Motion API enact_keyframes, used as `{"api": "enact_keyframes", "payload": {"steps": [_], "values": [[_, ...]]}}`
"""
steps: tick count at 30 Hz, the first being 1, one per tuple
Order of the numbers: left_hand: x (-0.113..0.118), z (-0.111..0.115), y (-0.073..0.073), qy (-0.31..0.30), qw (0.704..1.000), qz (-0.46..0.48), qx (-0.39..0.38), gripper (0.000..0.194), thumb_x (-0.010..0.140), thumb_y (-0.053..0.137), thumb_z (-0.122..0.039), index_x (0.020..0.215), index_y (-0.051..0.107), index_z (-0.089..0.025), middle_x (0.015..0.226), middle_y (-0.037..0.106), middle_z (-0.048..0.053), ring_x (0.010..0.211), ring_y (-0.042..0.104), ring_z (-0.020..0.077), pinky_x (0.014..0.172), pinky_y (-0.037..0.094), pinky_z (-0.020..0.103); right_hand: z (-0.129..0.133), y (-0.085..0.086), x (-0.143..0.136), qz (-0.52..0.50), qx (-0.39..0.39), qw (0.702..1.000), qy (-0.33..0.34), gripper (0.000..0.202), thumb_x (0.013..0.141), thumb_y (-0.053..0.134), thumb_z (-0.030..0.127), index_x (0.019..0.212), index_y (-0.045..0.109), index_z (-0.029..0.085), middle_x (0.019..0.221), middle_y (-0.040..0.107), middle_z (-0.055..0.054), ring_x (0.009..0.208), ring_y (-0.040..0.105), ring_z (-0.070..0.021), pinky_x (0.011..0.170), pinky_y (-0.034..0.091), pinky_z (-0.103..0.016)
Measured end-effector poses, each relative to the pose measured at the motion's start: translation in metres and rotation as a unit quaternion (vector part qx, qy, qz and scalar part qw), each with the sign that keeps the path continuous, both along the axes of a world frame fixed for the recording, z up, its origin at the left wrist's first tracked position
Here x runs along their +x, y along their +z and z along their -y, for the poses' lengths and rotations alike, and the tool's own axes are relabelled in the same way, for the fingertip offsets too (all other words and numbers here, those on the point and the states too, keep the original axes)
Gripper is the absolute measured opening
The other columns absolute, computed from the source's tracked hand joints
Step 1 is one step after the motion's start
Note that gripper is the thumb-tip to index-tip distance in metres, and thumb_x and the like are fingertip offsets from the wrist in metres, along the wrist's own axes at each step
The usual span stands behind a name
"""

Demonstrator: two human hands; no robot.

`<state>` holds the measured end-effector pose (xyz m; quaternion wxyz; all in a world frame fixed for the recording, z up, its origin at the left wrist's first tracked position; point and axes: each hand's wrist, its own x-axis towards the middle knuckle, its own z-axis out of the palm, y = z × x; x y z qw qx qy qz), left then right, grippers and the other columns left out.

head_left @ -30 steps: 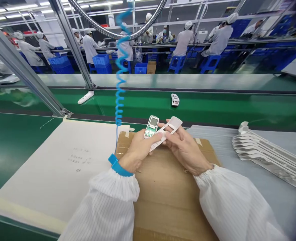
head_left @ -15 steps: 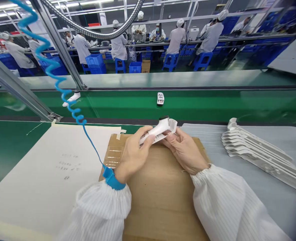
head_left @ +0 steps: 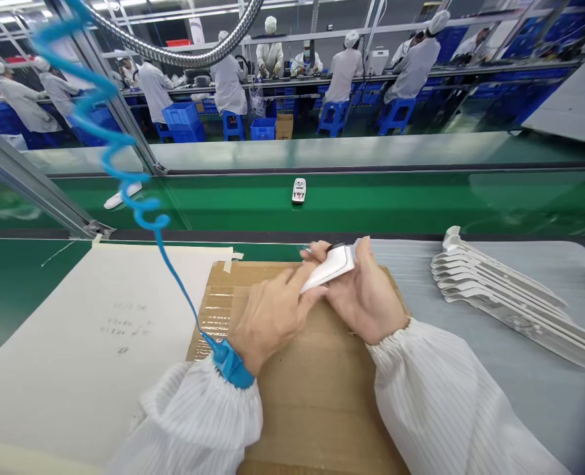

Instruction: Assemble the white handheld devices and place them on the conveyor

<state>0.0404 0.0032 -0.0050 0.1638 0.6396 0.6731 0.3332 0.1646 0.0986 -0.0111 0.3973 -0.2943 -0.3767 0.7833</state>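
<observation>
A white plastic housing with a black end piece is between my hands, above the cardboard sheet. My left hand grips its lower left end, thumb below and fingers along the top. My right hand lies palm up beneath and beside the other end, thumb raised, with fingertips showing behind it. The housing's underside is hidden by the right palm. A blue wrist strap circles my left wrist, and its coiled blue cord rises to the upper left.
Several white plastic shells lie nested on the grey mat at right. The green belt beyond carries a small white device and a white part. Metal posts stand at left. Co-workers sit and stand farther back.
The housing has turned so its smooth outer face shows; the curved white piece at its right end is no longer visible. My right hand has rolled palm up, and my left has slid right.
</observation>
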Motion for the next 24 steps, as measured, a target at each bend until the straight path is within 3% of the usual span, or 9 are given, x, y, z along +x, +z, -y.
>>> {"api": "enact_keyframes", "payload": {"steps": [2,4,5,7,9,11,14,16,24], "values": [[0.006,0.001,0.002,-0.034,0.999,-0.031,-0.017,0.048,0.094,0.052,-0.058,0.126,0.066,-0.026,0.096,0.073,0.011,0.079,0.066,0.0267,0.068,0.043,0.031,-0.001,0.001,0.004,-0.017,-0.031,0.999,-0.008,0.043,0.091,0.046,0.064,0.067,0.053,0.029,0.05,0.043,0.003,0.061,0.057,-0.0228,0.078,0.056,-0.046],[0.008,0.001,0.003,-0.044,0.998,-0.051,-0.019,0.051,0.091,0.053,-0.061,0.122,0.068,-0.023,0.088,0.072,0.012,0.073,0.065,0.0264,0.064,0.04,0.031,-0.003,0.002,0.008,-0.023,-0.028,0.999,-0.006,0.042,0.091,0.048,0.059,0.062,0.045,0.029,0.045,0.026,0.005,0.051,0.046,-0.0211,0.071,0.055,-0.045],[0.007,0.0,0.004,-0.037,0.997,-0.057,-0.021,0.052,0.091,0.053,-0.062,0.122,0.069,-0.023,0.088,0.072,0.012,0.072,0.065,0.0266,0.064,0.039,0.031,-0.003,0.004,0.009,-0.025,-0.023,0.999,-0.004,0.041,0.091,0.047,0.059,0.062,0.045,0.029,0.046,0.027,0.005,0.052,0.047,-0.0212,0.07,0.055,-0.045],[0.001,-0.002,0.002,-0.006,0.998,-0.057,-0.027,0.052,0.091,0.052,-0.064,0.12,0.069,-0.024,0.089,0.072,0.012,0.073,0.065,0.0271,0.065,0.039,0.031,-0.001,0.008,0.009,-0.023,-0.015,0.999,0.017,0.039,0.093,0.045,0.06,0.071,0.053,0.028,0.054,0.042,0.002,0.062,0.056,-0.023,0.074,0.056,-0.046],[-0.006,-0.004,0.001,0.041,0.998,-0.048,-0.02,0.049,0.093,0.05,-0.063,0.117,0.069,-0.025,0.094,0.073,0.011,0.082,0.065,0.0285,0.071,0.042,0.033,0.003,0.011,0.004,-0.018,-0.001,0.999,0.05,0.039,0.094,0.045,0.062,0.084,0.06,0.027,0.073,0.061,-0.002,0.08,0.064,-0.0248,0.083,0.057,-0.047],[-0.009,-0.003,0.001,0.073,0.997,-0.027,0.011,0.046,0.093,0.053,-0.06,0.121,0.065,-0.025,0.107,0.072,0.01,0.098,0.064,0.0298,0.083,0.044,0.036,0.009,0.011,-0.002,-0.013,0.026,0.996,0.087,0.039,0.094,0.047,0.062,0.093,0.063,0.027,0.093,0.069,-0.005,0.095,0.067,-0.0261,0.09,0.056,-0.048],[-0.003,-0.001,0.006,0.074,0.995,0.02,0.056,0.047,0.094,0.056,-0.052,0.133,0.056,-0.025,0.129,0.065,0.008,0.117,0.059,0.0283,0.097,0.042,0.037,0.018,0.004,-0.01,-0.026,0.037,0.992,0.114,0.038,0.094,0.051,0.061,0.099,0.066,0.026,0.102,0.071,-0.007,0.107,0.067,-0.0272,0.096,0.055,-0.048],[0.003,0.0,0.01,0.074,0.995,0.026,0.059,0.044,0.098,0.051,-0.048,0.136,0.054,-0.026,0.135,0.062,0.007,0.119,0.059,0.0277,0.098,0.043,0.037,0.023,-0.003,-0.013,-0.042,0.022,0.992,0.114,0.036,0.095,0.051,0.057,0.101,0.067,0.026,0.105,0.072,-0.007,0.112,0.065,-0.0269,0.098,0.055,-0.047],[0.011,0.0,0.008,0.056,0.987,-0.113,0.096,0.041,0.102,0.041,-0.043,0.133,0.054,-0.02,0.127,0.065,0.011,0.106,0.066,0.0263,0.087,0.051,0.037,0.033,0.0,-0.012,-0.074,-0.055,0.991,0.095,0.017,0.091,0.064,0.042,0.092,0.07,0.025,0.103,0.074,-0.004,0.12,0.062,-0.0239,0.11,0.047,-0.042]]}}
